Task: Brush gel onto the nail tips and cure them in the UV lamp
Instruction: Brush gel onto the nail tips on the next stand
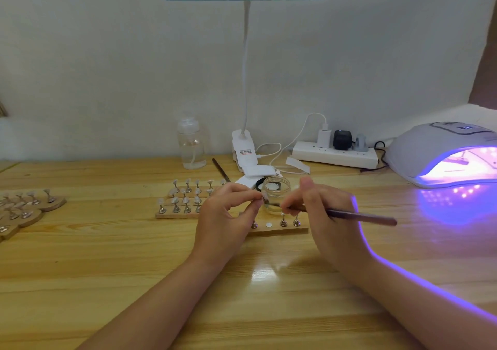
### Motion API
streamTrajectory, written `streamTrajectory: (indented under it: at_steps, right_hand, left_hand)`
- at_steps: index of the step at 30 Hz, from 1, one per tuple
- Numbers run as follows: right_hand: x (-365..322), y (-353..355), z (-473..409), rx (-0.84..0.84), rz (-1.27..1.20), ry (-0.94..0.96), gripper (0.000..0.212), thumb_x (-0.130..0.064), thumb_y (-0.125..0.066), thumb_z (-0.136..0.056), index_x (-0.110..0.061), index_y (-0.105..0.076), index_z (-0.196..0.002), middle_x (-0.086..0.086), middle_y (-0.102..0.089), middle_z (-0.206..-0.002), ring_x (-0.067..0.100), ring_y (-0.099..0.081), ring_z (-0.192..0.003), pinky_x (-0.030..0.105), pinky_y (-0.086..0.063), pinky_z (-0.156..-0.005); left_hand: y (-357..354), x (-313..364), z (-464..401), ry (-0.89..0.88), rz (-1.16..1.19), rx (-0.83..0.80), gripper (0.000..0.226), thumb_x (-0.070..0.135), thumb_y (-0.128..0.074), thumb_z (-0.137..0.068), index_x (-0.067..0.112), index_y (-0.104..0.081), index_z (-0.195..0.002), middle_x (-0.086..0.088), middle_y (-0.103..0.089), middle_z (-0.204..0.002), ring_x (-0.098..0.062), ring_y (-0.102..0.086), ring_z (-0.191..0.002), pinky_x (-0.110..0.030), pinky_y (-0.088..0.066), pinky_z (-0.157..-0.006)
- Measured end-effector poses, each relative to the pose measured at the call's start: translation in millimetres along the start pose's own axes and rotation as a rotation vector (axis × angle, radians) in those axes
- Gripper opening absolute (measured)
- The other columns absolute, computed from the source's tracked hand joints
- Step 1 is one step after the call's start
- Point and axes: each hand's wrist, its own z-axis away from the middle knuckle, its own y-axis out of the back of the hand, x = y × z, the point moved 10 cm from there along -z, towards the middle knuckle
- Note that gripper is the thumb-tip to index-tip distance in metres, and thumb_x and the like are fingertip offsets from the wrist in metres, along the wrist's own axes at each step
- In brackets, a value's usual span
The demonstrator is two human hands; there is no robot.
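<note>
My left hand (pixel 227 212) pinches a small metal stand with a pale nail tip (pixel 263 197) on it, raised just above the wooden holder strip (pixel 279 230). My right hand (pixel 326 215) grips a thin brown brush (pixel 357 215); its bristle end touches the nail tip. Right behind the tip stands an open clear gel jar (pixel 275 192). Further stands remain on the strip, beside a bare white round spot (pixel 268 225). The UV lamp (pixel 441 150) at the right glows purple, with a strip inside.
Wooden strips with several nail tips on stands (pixel 185 202) lie left of my hands, more round holders (pixel 24 210) at far left. A clear bottle (pixel 191 145), the desk lamp's clip (pixel 246 148), a power strip (pixel 334 156), cables and a second brush (pixel 221 169) line the back.
</note>
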Motion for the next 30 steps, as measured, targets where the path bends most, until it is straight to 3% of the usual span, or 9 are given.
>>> streamTrajectory:
  at_steps: [6, 9, 13, 18, 21, 26, 30]
  right_hand:
    - [-6, 0, -1, 0.003, 0.066, 0.058, 0.04, -0.041, -0.036, -0.089, -0.023, -0.068, -0.071, -0.008, -0.068, -0.07, 0.008, -0.065, -0.069, 0.034, -0.054, -0.067]
    - [-1, 1, 0, 0.015, -0.03, -0.008, 0.043, -0.046, -0.037, -0.086, -0.027, -0.066, -0.06, -0.003, -0.067, -0.059, 0.008, -0.063, -0.057, 0.026, -0.052, -0.059]
    - [-4, 1, -1, 0.023, 0.033, 0.037, 0.039, -0.039, -0.038, -0.09, -0.024, -0.067, -0.069, -0.01, -0.067, -0.065, 0.006, -0.064, -0.066, 0.025, -0.053, -0.066]
    - [1, 2, 1, 0.044, -0.096, -0.029, 0.044, -0.042, -0.039, -0.086, -0.021, -0.066, -0.059, -0.007, -0.065, -0.057, 0.006, -0.062, -0.057, 0.019, -0.049, -0.06]
    - [-5, 2, -1, 0.04, -0.022, 0.022, 0.04, -0.039, -0.039, -0.089, -0.021, -0.068, -0.068, -0.011, -0.066, -0.064, 0.004, -0.064, -0.066, 0.017, -0.05, -0.065]
    - [4, 2, 1, 0.052, -0.142, -0.063, 0.039, -0.037, -0.047, -0.087, -0.019, -0.067, -0.059, -0.002, -0.065, -0.054, 0.009, -0.061, -0.052, 0.019, -0.049, -0.055]
    - [-4, 3, 0, 0.053, -0.055, 0.01, 0.035, -0.037, -0.043, -0.09, -0.025, -0.067, -0.068, -0.007, -0.067, -0.062, 0.006, -0.064, -0.064, 0.018, -0.05, -0.063]
  left_hand:
    - [1, 0, 1, -0.003, 0.01, 0.008, 0.02, 0.005, -0.071, -0.074, 0.023, -0.072, -0.083, 0.007, -0.065, -0.081, 0.004, -0.052, -0.077, -0.01, -0.038, -0.071]
    - [1, 0, 1, -0.007, 0.009, 0.004, 0.019, 0.005, -0.071, -0.074, 0.022, -0.072, -0.082, 0.009, -0.066, -0.081, 0.001, -0.054, -0.078, -0.011, -0.039, -0.072]
    - [-1, 1, -1, -0.019, -0.001, -0.002, 0.016, 0.004, -0.071, -0.075, 0.018, -0.074, -0.082, 0.008, -0.067, -0.081, -0.001, -0.054, -0.077, -0.013, -0.038, -0.073]
    - [-1, 4, 0, -0.051, -0.007, -0.001, 0.017, 0.002, -0.071, -0.074, 0.017, -0.073, -0.081, 0.014, -0.064, -0.079, 0.009, -0.051, -0.074, -0.004, -0.034, -0.069]
    - [0, 3, -1, -0.061, -0.003, 0.006, 0.017, 0.001, -0.071, -0.073, 0.016, -0.073, -0.08, 0.014, -0.065, -0.078, 0.011, -0.051, -0.073, -0.002, -0.033, -0.068]
    - [1, 4, -1, -0.062, 0.02, 0.02, 0.028, 0.002, -0.071, -0.073, 0.029, -0.068, -0.077, 0.021, -0.063, -0.077, 0.013, -0.051, -0.071, -0.003, -0.036, -0.064]
    - [2, 3, 0, -0.055, 0.023, 0.027, 0.028, 0.004, -0.072, -0.073, 0.031, -0.068, -0.078, 0.023, -0.063, -0.078, 0.012, -0.053, -0.074, -0.003, -0.035, -0.067]
